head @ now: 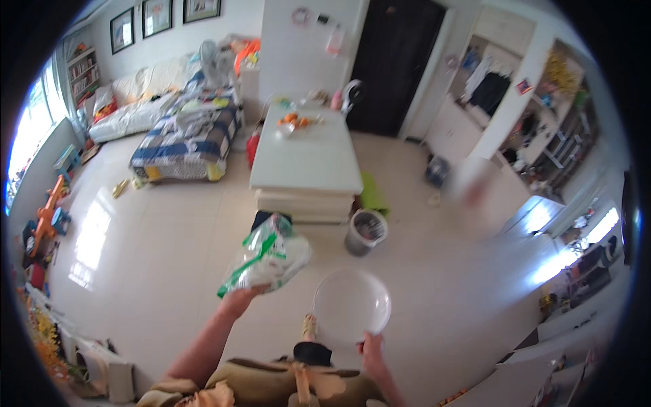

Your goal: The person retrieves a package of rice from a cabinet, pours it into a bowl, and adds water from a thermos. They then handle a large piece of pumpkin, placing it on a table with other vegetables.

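My left hand holds a clear plastic bag with green print out in front of me; whitish contents show through it. Its fingers are mostly hidden under the bag. To the right, my right hand grips the near rim of a large round white dish, whose open side faces up. The dish looks bare inside. Bag and dish are apart, with the floor visible between them.
Ahead stands a long table with oranges and a white bowl. A waste bin and a green stool are at its near right corner. A bed stands left, a white cabinet right.
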Tool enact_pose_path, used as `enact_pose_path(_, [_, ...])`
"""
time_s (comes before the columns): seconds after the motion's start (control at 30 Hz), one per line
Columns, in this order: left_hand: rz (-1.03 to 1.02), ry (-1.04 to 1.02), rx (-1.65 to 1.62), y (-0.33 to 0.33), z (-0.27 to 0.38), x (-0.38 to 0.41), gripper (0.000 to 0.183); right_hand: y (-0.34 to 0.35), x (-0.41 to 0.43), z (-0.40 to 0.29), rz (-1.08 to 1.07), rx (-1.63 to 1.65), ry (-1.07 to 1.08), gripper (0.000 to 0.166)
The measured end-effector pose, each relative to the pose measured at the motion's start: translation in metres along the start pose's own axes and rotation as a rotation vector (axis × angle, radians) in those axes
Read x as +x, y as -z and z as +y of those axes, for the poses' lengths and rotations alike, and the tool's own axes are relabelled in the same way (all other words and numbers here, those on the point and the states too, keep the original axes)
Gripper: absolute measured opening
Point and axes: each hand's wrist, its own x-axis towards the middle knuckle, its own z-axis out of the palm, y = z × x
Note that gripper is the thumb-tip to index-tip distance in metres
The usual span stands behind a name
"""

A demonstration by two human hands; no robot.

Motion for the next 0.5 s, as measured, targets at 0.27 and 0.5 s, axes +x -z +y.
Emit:
enact_pose_path(0.27, [0.219, 0.095, 0.193, 0.009, -0.012, 0.166, 0.033, -0.112, 0.227, -0.089, -0.099, -0.061, -0.084, 0.017])
enact_pose_path(0.5, [0.231, 0.081, 0.362, 0.030, -0.052, 0.309, 0.038, -0.221, 0.404, -0.141, -0.172, -0.178, -0.116, 0.018])
